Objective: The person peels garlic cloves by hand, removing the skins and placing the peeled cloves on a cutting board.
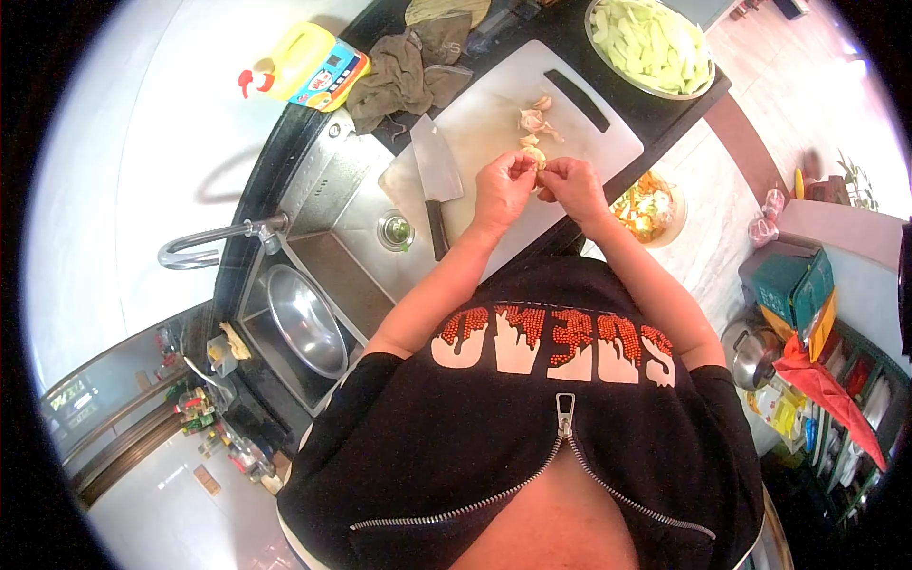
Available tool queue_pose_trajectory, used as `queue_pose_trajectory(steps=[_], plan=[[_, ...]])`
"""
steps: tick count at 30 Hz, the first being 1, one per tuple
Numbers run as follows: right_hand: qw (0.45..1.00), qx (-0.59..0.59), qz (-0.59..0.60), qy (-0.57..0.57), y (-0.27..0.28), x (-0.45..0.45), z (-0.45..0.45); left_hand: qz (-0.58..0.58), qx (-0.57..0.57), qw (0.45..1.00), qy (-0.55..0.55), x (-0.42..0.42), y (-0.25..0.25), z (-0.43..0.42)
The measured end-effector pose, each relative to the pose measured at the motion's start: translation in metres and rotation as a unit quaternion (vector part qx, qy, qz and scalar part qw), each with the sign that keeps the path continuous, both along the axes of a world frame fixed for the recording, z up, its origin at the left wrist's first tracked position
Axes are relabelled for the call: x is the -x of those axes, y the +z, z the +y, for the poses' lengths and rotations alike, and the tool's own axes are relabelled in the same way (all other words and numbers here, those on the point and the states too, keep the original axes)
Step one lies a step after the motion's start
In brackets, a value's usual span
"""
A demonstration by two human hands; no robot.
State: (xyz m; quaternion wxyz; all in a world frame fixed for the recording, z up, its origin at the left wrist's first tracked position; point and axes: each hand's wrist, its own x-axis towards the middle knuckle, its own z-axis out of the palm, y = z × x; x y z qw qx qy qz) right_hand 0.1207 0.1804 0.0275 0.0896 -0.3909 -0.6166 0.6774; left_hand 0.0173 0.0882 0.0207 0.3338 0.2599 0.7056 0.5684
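My left hand (506, 189) and my right hand (576, 193) meet over the near part of a white cutting board (494, 104). The fingertips of both are pinched together on a small pale piece that looks like a garlic clove (541, 165), mostly hidden by the fingers. Just beyond them on the board lie several garlic cloves (534, 122), pinkish and partly in their skins. A cleaver (437, 166) rests at the board's left edge, its dark handle pointing toward me over the sink.
A steel sink (356, 228) with a faucet (218, 233) and a metal bowl (307, 321) is at left. A yellow jug (313, 68) and brown cloth (404, 76) lie beyond. Bowls hold sliced green vegetable (654, 47) and scraps (646, 207) at right.
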Motion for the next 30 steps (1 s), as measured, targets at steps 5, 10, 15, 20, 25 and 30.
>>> queue_pose_trajectory(steps=[5, 10, 15, 20, 25, 30], plan=[[1.000, 0.023, 0.014, 0.004, 0.004, 0.001, 0.000, 0.037, -0.006, 0.999, -0.009, 0.001, 0.003, 0.001], [1.000, 0.026, 0.015, 0.004, 0.002, 0.002, 0.000, 0.077, 0.027, 0.996, -0.020, 0.000, 0.008, 0.001], [0.998, 0.047, 0.039, -0.020, -0.017, 0.001, 0.002, -0.096, -0.006, 0.995, 0.007, 0.001, 0.008, 0.004], [0.995, 0.063, 0.073, -0.033, -0.017, 0.000, 0.003, -0.203, -0.057, 0.977, 0.010, 0.007, 0.003, 0.003], [0.992, 0.092, 0.084, -0.023, -0.015, 0.001, 0.002, -0.170, -0.049, 0.984, 0.008, 0.006, 0.004, 0.000], [0.993, 0.097, 0.062, 0.006, -0.005, -0.001, 0.003, -0.113, -0.025, 0.993, 0.000, 0.005, 0.007, -0.002]])
